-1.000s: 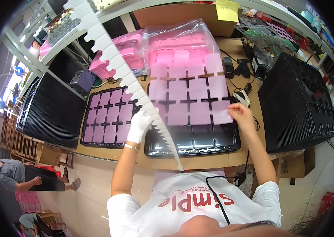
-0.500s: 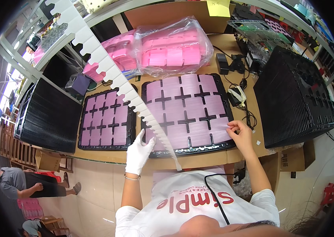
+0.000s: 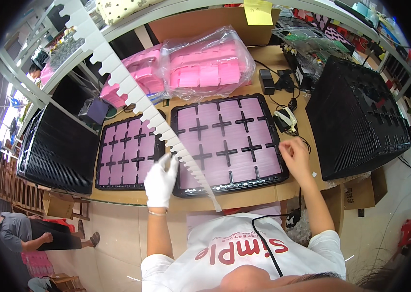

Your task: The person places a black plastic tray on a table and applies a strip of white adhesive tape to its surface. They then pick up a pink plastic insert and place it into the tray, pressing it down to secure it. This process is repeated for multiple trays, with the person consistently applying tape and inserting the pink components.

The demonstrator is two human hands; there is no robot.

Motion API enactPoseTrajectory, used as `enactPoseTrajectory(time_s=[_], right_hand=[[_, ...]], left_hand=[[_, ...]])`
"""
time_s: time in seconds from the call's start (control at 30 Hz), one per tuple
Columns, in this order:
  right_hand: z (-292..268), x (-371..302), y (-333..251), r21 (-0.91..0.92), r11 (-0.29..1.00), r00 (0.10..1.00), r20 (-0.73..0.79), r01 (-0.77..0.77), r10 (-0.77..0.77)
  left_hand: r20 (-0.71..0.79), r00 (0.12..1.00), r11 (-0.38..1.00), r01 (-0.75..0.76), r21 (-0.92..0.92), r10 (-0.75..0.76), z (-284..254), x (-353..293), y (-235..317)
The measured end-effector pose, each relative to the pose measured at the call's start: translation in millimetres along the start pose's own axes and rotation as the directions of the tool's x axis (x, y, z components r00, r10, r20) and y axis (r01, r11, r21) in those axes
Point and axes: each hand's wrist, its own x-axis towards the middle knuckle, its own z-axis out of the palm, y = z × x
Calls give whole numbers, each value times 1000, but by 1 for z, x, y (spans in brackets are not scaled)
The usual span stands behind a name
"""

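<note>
A black plastic tray (image 3: 225, 187) lies before me, with a thin pink-purple sheet (image 3: 237, 165) flat inside it. Black cross-shaped ribs come up through the sheet's slots. At the tray's left edge is my left hand (image 3: 159, 185) in a white glove, fingers apart and holding nothing. My bare right hand (image 3: 297, 158) is beside the right rim, its fingers curled in and nothing visible in them. To the left, a second black tray (image 3: 127, 186) holds a similar pink sheet (image 3: 124, 168). A white notched strip (image 3: 152, 114) crosses the view diagonally and covers part of both trays.
Tall stacks of black trays stand at left (image 3: 54, 151) and right (image 3: 356, 121). Pink foam pieces in a clear plastic bag (image 3: 208, 63) lie behind. Cables and a black adapter (image 3: 266, 82) sit at the back right. Another person (image 3: 25, 231) is at the far left.
The sheet in the larger tray was bulging over the rim and now lies flat inside it. My left hand has moved left, off the sheet. My right hand has come away from the sheet's right edge.
</note>
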Motion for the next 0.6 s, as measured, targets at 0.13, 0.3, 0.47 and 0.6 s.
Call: enactPoseTrajectory(time_s=[0.13, 0.3, 0.47, 0.6], right_hand=[[12, 75, -30, 124, 967, 973, 22, 223, -228], [76, 130, 7, 96, 885, 881, 98, 455, -463], [87, 120, 19, -46, 878, 876, 116, 476, -469], [89, 141, 25, 15, 894, 891, 73, 448, -447]], left_hand=[[-55, 981, 926, -194, -323, 187, 29, 81, -11], [126, 690, 702, -698, -146, 712, 65, 130, 19], [87, 658, 639, -749, 176, 748, 86, 127, 19], [12, 793, 788, -603, -128, 609, 81, 155, 38]])
